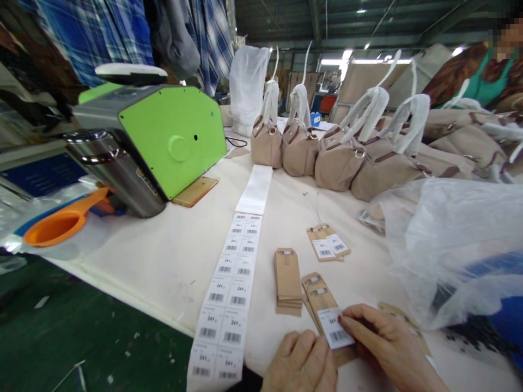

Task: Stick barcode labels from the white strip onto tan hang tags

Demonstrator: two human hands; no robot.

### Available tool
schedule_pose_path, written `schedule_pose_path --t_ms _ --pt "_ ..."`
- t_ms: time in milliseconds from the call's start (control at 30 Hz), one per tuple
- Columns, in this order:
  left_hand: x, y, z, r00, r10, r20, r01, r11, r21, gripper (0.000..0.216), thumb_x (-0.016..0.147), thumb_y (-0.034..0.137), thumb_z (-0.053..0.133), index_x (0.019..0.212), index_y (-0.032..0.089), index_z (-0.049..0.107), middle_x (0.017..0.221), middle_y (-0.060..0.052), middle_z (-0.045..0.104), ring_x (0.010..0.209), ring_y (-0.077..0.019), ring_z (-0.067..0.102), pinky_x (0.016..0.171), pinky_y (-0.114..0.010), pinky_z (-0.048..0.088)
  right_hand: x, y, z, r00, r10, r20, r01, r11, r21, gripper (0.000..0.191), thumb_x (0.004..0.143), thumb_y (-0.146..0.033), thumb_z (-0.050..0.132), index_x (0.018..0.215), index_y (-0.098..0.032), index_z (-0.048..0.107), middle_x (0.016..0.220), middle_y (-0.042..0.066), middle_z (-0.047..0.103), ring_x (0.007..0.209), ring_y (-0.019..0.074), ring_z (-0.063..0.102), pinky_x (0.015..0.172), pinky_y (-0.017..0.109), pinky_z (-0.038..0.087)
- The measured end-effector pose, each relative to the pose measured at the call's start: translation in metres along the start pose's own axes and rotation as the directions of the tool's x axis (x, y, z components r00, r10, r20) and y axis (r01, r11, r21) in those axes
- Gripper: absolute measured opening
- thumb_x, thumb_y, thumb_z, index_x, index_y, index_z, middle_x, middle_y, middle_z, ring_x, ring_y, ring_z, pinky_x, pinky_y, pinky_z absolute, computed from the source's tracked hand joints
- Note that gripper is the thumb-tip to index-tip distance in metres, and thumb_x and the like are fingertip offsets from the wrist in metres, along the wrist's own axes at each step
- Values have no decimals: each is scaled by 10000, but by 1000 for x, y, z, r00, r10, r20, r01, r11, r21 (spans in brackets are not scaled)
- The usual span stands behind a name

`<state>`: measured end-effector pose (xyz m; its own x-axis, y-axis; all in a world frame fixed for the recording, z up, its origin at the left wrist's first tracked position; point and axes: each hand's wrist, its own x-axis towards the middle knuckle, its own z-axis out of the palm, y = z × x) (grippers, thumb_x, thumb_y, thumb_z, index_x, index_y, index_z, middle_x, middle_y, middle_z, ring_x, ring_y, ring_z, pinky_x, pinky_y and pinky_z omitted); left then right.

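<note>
My right hand [388, 343] presses a white barcode sticker [335, 328] onto a brown cardboard hang tag [322, 299] lying on the cream table cloth [163, 261]. Just left of the tag, my left hand [300, 365] rests with its fingers curled, touching the tag's lower edge. A stack of blank brown tags [288, 280] sits beside it. A long strip of barcode labels [231, 294] runs down the table to the left. Two finished tags with stickers and strings [328, 243] lie farther back.
A green label machine [163, 136] stands at the left with a steel flask [118, 174], an orange scoop [61, 223] and a phone [195, 191]. Several beige handbags [339, 158] line the back. Clear plastic bags [449, 245] pile at right. Another person [482, 76] is at the far right.
</note>
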<state>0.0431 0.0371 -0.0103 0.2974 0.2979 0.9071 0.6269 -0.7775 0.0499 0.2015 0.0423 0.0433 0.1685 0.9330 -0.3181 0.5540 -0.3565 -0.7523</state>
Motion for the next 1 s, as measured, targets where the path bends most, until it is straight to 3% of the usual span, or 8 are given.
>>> schedule_pose_path --t_ms 133,333,867,1000 --pt "3 0 -1 1000 -9 -7 9 1000 -2 184 801 36 499 706 109 638 713 -31 668 669 -146 594 572 -274 427 2 2 -1 999 1 52 1 999 -38 347 699 -522 497 653 -220 662 492 -34 508 502 132 462 483 224 348" --pt "2 1 -1 1000 -11 4 11 1000 -13 174 796 39 504 717 105 644 728 -37 680 669 -152 596 565 -278 429 -2 -3 1 997 -53 -55 52 998 -21 315 723 -480 516 592 -229 653 469 -39 495 488 127 446 492 227 343" --pt "1 2 -1 999 -32 -23 33 999 12 191 800 35 487 705 118 631 701 -21 678 657 -146 609 584 -272 442 1 4 4 992 -122 -37 120 991 -54 314 745 -465 500 622 -222 658 552 -22 603 546 145 528 533 238 393" --pt "2 4 -3 995 -83 58 82 996 31 227 780 12 428 702 116 614 647 -36 652 619 -139 609 565 -261 450 4 9 2 992 -123 -1 122 983 -138 331 768 -482 476 646 -231 655 599 -9 629 601 168 567 570 252 423"
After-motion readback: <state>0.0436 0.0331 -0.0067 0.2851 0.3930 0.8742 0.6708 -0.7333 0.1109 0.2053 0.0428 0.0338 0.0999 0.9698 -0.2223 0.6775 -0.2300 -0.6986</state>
